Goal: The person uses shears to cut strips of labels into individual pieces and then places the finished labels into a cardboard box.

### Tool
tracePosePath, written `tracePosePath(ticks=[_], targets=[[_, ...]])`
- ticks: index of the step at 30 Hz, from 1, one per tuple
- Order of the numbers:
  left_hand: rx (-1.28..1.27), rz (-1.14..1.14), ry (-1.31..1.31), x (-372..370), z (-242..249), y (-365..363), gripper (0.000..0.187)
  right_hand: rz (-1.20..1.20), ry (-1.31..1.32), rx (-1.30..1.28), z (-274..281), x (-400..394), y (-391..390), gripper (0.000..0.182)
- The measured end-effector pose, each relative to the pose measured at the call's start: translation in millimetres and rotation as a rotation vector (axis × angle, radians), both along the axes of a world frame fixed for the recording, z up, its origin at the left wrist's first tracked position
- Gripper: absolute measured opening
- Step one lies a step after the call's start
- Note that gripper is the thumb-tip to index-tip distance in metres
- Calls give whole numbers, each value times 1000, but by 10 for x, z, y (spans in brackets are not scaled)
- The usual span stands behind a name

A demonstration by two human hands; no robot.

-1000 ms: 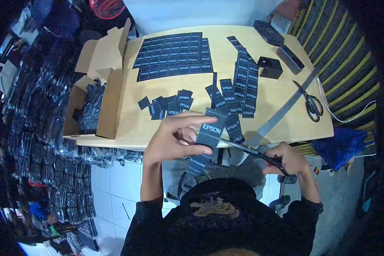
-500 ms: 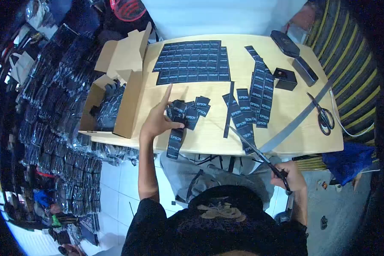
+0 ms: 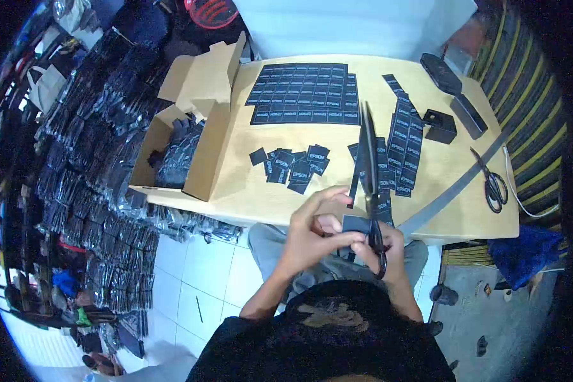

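Observation:
My left hand is closed in a pinch on a dark label piece at the table's front edge. Its visible face is plain grey, and part of it is hidden by fingers and scissors. Right beside it, my right hand grips black scissors, whose long blades point up and away over the table. Behind the blades lie dark label strips printed EPSON. To the left is a loose pile of cut EPSON labels, with one square label lying apart.
Uncut label sheets lie at the back of the table. An open cardboard box with dark contents stands left. On the right are a second pair of scissors, a small black box, a dark case and a long grey strip.
My left hand has left the label pile and come right, beside my right hand, now pinching a label piece. The scissors have swung upright and moved left. The whole view has shifted slightly.

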State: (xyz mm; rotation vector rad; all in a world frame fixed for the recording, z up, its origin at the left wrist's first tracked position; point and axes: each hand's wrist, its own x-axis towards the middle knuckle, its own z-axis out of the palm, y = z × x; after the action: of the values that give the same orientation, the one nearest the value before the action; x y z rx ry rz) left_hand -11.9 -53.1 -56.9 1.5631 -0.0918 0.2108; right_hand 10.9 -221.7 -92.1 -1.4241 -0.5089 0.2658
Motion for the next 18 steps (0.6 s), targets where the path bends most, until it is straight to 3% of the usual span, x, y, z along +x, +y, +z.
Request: tracePosePath(ticks=[2,4,6,8,9,10,13,15,18], targets=[[-88,-24,32,-65,-23,-10,75,-86,42,-39,43,4,21,19],[-256,-78,-195,-107,-74,-80,73,-90,-8,-47,76,29,-23,17],[-253,-112,-205,-164,-89,-89,65,-107,9,-133,104,45,-50,17],[170,-191,-158,-213,-60,-63,53,-92,-4,-98,83,69,-68,17],[150,-166,-75,-219,-22,-82,40,-71,-16,-60,63,77,-74,18],[148,-167,-74,-205,-27,-67,40,-50,-29,-22,46,80,-84,18],[209,50,-46,-130,-60,61,30,82,161,71,25,40,-249,39],[220,101,-107,-59,15,108,32,177,179,187,-12,31,-282,69],[270,70,-167,-9,125,251,39,311,285,-28,-176,129,-647,73]])
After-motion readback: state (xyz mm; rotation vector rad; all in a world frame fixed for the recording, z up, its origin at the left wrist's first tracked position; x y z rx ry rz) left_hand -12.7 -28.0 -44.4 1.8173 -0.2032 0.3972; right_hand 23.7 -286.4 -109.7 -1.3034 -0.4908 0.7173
